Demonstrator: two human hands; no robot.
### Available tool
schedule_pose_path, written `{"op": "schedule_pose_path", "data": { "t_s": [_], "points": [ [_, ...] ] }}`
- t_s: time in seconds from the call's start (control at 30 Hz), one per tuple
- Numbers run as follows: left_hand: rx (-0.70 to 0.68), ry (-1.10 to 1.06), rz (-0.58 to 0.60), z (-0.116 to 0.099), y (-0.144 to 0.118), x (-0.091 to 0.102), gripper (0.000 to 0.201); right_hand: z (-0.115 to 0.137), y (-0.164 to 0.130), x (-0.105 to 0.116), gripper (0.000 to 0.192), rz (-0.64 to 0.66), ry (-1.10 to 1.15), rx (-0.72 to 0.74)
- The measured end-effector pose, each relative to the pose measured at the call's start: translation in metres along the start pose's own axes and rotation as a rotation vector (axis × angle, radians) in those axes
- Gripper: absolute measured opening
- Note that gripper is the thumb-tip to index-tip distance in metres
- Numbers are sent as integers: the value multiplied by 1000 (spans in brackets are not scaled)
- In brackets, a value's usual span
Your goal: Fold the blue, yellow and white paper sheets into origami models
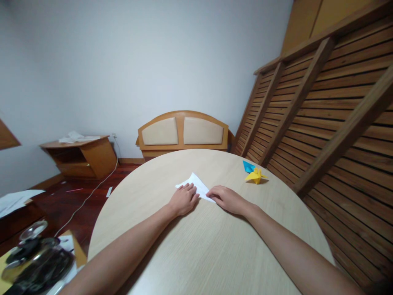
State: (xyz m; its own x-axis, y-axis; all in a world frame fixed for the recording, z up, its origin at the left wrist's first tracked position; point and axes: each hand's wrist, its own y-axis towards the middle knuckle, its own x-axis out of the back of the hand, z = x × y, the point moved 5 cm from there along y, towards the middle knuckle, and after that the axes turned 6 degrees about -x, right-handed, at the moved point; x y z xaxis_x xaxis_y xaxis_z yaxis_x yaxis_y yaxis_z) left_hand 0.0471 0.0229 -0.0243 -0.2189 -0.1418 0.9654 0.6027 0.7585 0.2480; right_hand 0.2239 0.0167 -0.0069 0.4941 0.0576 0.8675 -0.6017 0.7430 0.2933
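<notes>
Head view: white folded paper [196, 185], triangular, lies flat at frame centre on the round pale wood-grain table [196, 246]. Left hand [184, 199] and right hand [227, 199], both open and flat, press its near edge. Yellow crane [255, 176] and blue paper [248, 166] lie right of centre.

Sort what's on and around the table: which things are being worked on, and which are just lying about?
In hand:
white paper, pressed flat on the round table by the left hand and right hand

Lying about:
yellow origami figure
blue folded paper
headboard
side cabinet with papers on top
white cable on the floor
</notes>
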Motion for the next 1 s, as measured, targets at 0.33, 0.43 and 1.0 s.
{"op": "schedule_pose_path", "data": {
  "t_s": [0.33,0.43,1.0],
  "points": [
    [-57,7,-86,-1,-1,5,34,-14,-1,6,26,-110,-69,-171],
    [-12,-11,-98,1,-1,3,37,-14,-1,9,28,-113,-104,-210],
    [-83,-73,-98,-3,0,6,34,-24,-3,14,24,-131,-312,-432]
  ]
}}
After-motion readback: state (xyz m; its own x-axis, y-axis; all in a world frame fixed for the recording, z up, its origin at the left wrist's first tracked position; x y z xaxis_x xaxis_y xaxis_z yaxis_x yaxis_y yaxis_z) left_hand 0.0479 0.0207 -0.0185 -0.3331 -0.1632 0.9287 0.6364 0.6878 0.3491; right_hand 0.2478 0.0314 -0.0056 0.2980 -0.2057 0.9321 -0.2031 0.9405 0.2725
